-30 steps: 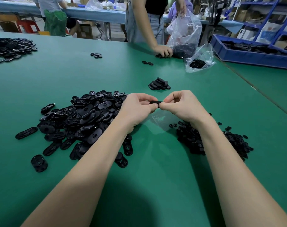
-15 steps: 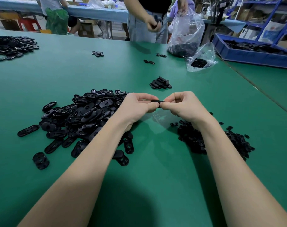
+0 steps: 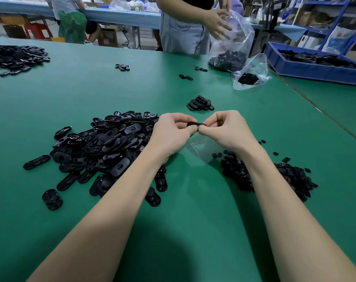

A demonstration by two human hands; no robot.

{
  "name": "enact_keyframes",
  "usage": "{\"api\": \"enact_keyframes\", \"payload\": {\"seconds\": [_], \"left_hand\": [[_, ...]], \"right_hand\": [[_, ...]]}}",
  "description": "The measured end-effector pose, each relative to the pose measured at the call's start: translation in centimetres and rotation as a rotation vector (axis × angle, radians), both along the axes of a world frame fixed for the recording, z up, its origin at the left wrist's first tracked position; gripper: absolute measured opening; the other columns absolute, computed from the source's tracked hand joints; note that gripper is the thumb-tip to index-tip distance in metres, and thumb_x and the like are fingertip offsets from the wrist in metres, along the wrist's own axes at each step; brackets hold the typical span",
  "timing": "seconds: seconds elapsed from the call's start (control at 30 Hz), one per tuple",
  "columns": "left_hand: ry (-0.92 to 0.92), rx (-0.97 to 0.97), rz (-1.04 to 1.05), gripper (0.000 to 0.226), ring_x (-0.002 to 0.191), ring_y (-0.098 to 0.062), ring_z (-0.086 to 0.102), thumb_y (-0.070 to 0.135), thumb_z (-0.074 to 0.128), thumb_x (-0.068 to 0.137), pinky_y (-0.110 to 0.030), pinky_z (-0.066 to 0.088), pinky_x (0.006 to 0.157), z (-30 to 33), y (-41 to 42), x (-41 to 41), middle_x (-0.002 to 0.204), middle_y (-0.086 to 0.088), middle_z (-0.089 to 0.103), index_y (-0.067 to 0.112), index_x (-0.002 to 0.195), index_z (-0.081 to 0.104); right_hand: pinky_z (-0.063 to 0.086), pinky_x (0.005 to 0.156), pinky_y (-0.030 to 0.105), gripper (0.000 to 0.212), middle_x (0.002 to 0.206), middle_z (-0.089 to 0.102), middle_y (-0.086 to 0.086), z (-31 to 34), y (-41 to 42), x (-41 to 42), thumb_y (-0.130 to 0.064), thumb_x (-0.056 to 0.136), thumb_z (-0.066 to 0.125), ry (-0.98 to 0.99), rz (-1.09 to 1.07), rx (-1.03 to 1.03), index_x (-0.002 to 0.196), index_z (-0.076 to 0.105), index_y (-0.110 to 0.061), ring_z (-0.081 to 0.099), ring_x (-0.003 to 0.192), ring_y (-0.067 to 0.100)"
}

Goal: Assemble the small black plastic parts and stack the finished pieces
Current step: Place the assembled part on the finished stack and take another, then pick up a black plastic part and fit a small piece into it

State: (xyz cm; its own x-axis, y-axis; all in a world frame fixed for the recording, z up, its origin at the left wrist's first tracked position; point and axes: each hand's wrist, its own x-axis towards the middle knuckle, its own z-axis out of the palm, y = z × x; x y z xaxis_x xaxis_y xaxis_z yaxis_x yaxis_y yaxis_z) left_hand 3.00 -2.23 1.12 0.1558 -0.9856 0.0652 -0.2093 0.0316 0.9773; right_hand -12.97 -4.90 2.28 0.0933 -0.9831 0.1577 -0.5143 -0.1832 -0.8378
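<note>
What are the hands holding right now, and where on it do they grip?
Both hands pinch one small black plastic part above the table: left hand at its left end, right hand at its right end.

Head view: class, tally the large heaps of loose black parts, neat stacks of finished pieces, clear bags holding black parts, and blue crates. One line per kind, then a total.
Large heaps of loose black parts: 3
Neat stack of finished pieces: 1
Clear bags holding black parts: 2
Blue crate: 1
Total: 7
</note>
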Motion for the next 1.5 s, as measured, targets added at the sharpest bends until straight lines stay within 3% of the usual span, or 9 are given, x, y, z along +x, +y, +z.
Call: {"api": "enact_keyframes", "payload": {"seconds": [0.13,0.37,0.53,0.73,0.93,1.2,1.3,1.43,1.5], "left_hand": [[0.073,-0.039,0.022,0.011,0.069,-0.007,0.067,0.016,0.078,0.084,-0.023,0.053,0.071,0.3,0.1,0.1,0.077,0.005,0.077,0.025,0.09,0.073],[0.072,0.012,0.079,0.017,0.068,-0.015,0.065,0.019,0.074,0.084,-0.043,0.058,0.083,-0.4,-0.4,0.7,0.085,0.004,0.077,0.026,0.097,0.065],[-0.123,-0.01,0.057,0.008,0.076,-0.011,0.069,0.03,0.073,0.085,-0.025,0.054,0.074,-0.8,-0.7,1.0,0.082,0.008,0.075,0.027,0.092,0.069],[-0.403,-0.065,-0.004,0.006,0.071,0.007,0.061,0.029,0.071,0.087,0.0,0.039,0.065,-0.9,-0.7,1.1,0.078,0.013,0.072,0.024,0.087,0.073],[-0.476,-0.084,-0.051,0.005,0.072,-0.004,0.064,0.027,0.07,0.088,-0.015,0.049,0.078,-1.0,-0.6,0.9,0.08,0.008,0.073,0.024,0.085,0.072],[-0.456,-0.147,-0.06,0.016,0.076,-0.006,0.069,0.014,0.058,0.093,-0.025,0.054,0.088,-0.5,-0.5,1.2,0.082,0.007,0.075,0.02,0.087,0.072],[-0.44,-0.178,-0.063,0.026,0.068,0.008,0.063,0.006,0.047,0.097,-0.024,0.053,0.089,-0.1,-0.6,1.7,0.086,0.007,0.074,0.015,0.093,0.07],[-0.507,-0.187,-0.059,0.034,0.076,0.0,0.063,0.001,0.039,0.096,-0.02,0.049,0.085,0.0,-0.8,2.3,0.091,0.005,0.073,0.014,0.099,0.07],[-0.547,-0.191,-0.057,0.036,0.075,0.008,0.061,-0.001,0.038,0.094,-0.013,0.046,0.083,0.1,-0.7,2.5,0.09,0.005,0.072,0.015,0.099,0.069]], "right_hand": [[0.039,0.053,0.014,0.012,0.065,0.067,-0.014,0.2,0.0,-0.3,-0.025,0.081,0.082,-0.005,0.07,-0.136,0.079,0.07,-0.026,0.046,0.048,0.001],[0.042,0.059,0.025,0.018,0.077,0.07,-0.028,-0.3,-0.6,0.1,-0.043,0.077,0.075,0.332,0.0,-0.345,0.093,0.068,-0.042,0.056,0.06,0.002],[0.04,0.069,0.026,0.019,0.087,0.073,-0.02,-1.0,-4.0,0.3,-0.05,0.081,0.074,0.385,-0.245,-0.29,0.096,0.073,-0.038,0.065,0.089,0.009],[0.046,0.079,0.029,0.025,0.107,0.076,-0.003,-0.8,-10.1,3.2,-0.038,0.086,0.07,0.538,-0.285,-0.23,0.108,0.076,-0.028,0.067,0.107,0.027],[0.041,0.075,0.03,0.025,0.108,0.073,0.009,-0.8,-12.6,4.2,-0.032,0.086,0.068,0.689,-0.285,-0.188,0.107,0.074,-0.021,0.066,0.104,0.035],[0.042,0.076,0.029,0.024,0.108,0.073,0.001,0.1,-9.6,3.1,-0.033,0.085,0.067,0.579,-0.262,-0.164,0.108,0.074,-0.027,0.066,0.104,0.029],[0.05,0.081,0.031,0.016,0.104,0.075,-0.005,0.7,-6.2,1.6,-0.034,0.083,0.067,0.507,-0.235,-0.094,0.096,0.075,-0.032,0.067,0.101,0.025],[0.048,0.077,0.031,0.009,0.101,0.074,-0.007,-0.1,-1.6,-0.3,-0.033,0.083,0.066,0.546,-0.166,-0.006,0.088,0.073,-0.036,0.065,0.099,0.024],[0.045,0.076,0.03,0.008,0.1,0.074,-0.008,-0.7,-0.5,-0.7,-0.033,0.084,0.066,0.552,-0.142,0.029,0.088,0.073,-0.036,0.064,0.099,0.024]]}}
